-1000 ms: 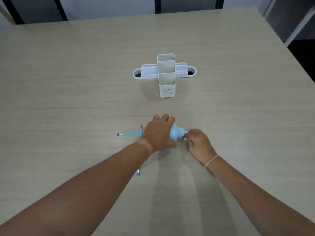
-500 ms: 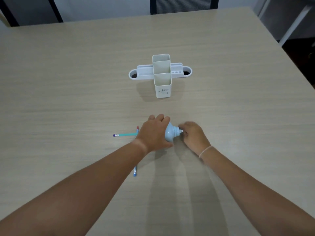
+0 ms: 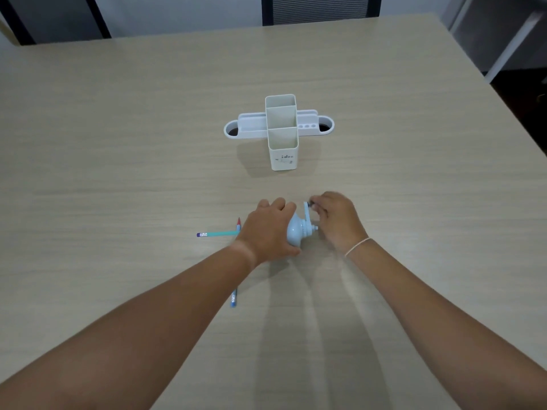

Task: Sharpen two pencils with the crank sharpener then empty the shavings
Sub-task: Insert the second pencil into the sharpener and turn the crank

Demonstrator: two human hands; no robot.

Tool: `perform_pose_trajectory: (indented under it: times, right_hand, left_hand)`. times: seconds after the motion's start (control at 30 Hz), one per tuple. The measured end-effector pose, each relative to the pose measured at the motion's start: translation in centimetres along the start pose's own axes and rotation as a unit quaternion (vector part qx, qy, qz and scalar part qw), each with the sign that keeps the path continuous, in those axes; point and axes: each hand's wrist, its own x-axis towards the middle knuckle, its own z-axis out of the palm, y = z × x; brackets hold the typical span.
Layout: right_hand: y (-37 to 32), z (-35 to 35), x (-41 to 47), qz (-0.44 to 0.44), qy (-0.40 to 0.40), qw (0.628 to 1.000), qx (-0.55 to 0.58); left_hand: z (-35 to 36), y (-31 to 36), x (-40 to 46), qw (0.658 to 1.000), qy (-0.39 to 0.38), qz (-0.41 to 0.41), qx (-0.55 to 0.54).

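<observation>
A light blue crank sharpener (image 3: 296, 232) lies on the table (image 3: 118, 143) in front of me. My left hand (image 3: 268, 229) grips its body from the left and covers most of it. My right hand (image 3: 337, 220) pinches the knob of the crank handle (image 3: 306, 213), which points up and away from me. A teal pencil (image 3: 219, 233) with a purple eraser end sticks out left from under my left hand. A second pencil (image 3: 234, 297) with a red tip runs under my left wrist, its blue end showing near my forearm.
A white desk organiser (image 3: 281, 131) with two tall square cups and low side trays stands beyond the hands at mid-table. A dark chair back (image 3: 319, 8) is behind the far edge. The table's right edge runs diagonally at the right.
My right hand has swung the crank from low beside the sharpener up to the far side. My left hand stays on the sharpener body. The pencils have not moved.
</observation>
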Motion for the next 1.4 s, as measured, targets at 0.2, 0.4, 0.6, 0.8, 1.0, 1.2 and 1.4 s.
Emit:
perform_pose_trajectory:
  times: [0.2,0.4,0.6,0.8,1.0,1.2,1.4]
  right_hand:
    - [0.7,1.2,-7.2,-0.006,-0.049,0.999,0.012]
    - [-1.5,-1.5,-6.5,-0.051,0.069,0.996,0.017]
    - [0.1,0.6,-0.5,0.029,-0.036,0.999,-0.012]
    - [-1.0,-0.5,-8.7,-0.019,0.006,0.999,0.041]
    - [-1.3,-0.6,-0.5,0.013,0.024,0.999,0.026]
    - [-0.2,0.0,-8.2,0.012,-0.057,0.998,0.029]
    - [-1.6,-1.5,-1.3,0.005,0.054,0.998,0.03]
  left_hand:
    - [0.0,-0.2,0.0,1.0,-0.001,0.002,-0.001]
    - [0.1,-0.3,0.1,1.0,0.004,-0.002,-0.012]
    - [0.1,-0.2,0.1,1.0,0.007,-0.002,0.0]
    - [0.1,-0.2,0.0,1.0,0.007,-0.001,0.0]
    - [0.1,-0.2,0.1,1.0,0.007,0.001,0.005]
    - [0.1,-0.3,0.0,1.0,0.006,0.006,0.006]
    - [0.0,-0.2,0.0,1.0,0.006,0.005,0.013]
